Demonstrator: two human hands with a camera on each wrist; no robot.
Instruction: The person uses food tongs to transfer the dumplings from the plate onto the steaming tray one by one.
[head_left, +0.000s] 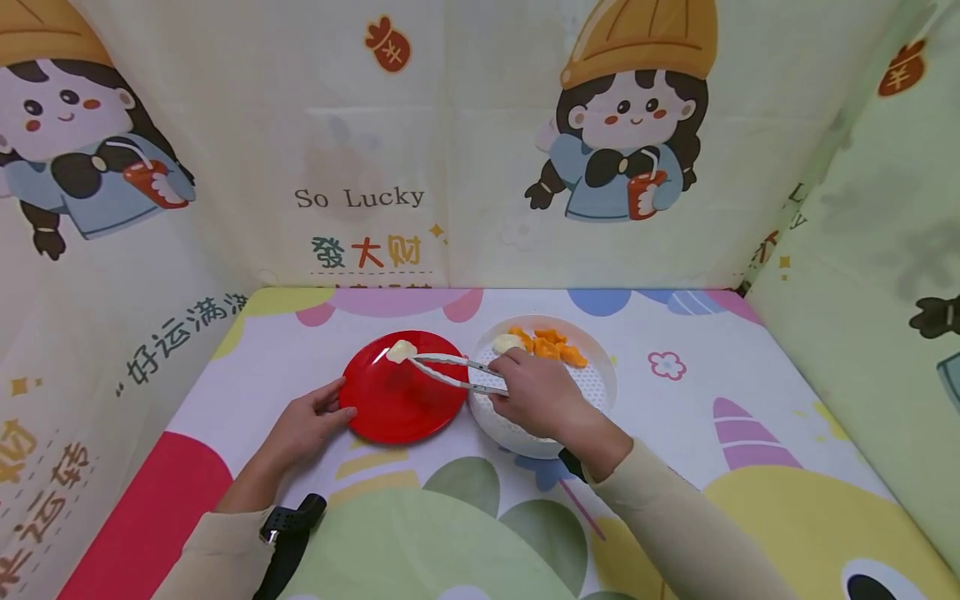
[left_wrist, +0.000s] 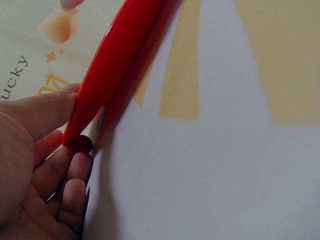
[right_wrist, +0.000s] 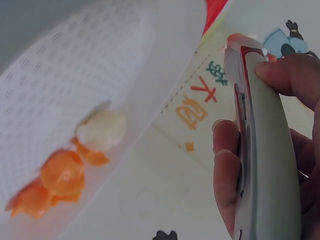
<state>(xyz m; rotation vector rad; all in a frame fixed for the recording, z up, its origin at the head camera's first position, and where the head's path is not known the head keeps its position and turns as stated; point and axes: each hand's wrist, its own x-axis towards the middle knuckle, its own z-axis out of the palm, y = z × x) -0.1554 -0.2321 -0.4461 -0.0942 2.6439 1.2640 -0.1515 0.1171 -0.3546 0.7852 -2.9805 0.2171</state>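
Note:
My left hand pinches the left rim of a red plate, thumb on top and fingers beneath in the left wrist view. With my right hand I grip light-coloured tongs, their arms reaching left over the plate. At their tips, near the plate's far rim, is a pale dumpling-like piece. Beside the plate stands a round white perforated basket, partly behind my right hand. Several orange dumpling-like pieces and another pale piece lie toward its far side.
The table is covered with a colourful printed cloth. Printed fabric walls enclose its back and both sides. A black strap hangs around my left wrist.

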